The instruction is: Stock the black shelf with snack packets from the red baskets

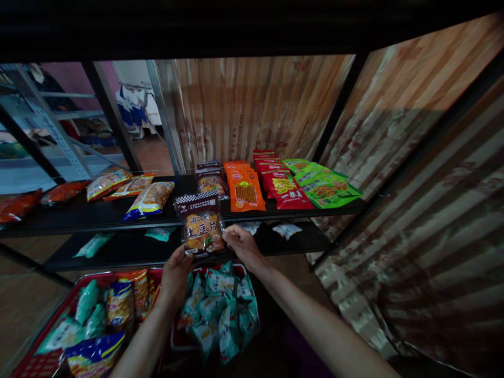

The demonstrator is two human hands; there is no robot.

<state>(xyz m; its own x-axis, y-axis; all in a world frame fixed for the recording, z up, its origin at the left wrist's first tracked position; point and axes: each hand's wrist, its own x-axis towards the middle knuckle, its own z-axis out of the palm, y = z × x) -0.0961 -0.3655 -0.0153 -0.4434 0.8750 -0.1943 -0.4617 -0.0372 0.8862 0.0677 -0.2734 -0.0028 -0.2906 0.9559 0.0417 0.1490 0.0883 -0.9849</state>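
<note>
A dark brown snack bag (201,224) with a clear window is held up at the front edge of the upper shelf. My left hand (176,273) pinches its lower left corner, and my right hand (243,242) grips its lower right side. Behind it on the shelf stand similar brown bags (210,181). To their right are orange bags (246,190), red bags (284,188) and green bags (325,186), laid in overlapping rows.
Yellow-and-blue bags (151,199) and red-orange packs (63,193) lie on the shelf's left. The lower shelf (129,247) holds a few small packs. Below, red baskets (27,362) hold teal packs (224,310) and other snacks. Black posts (342,105) frame the rack.
</note>
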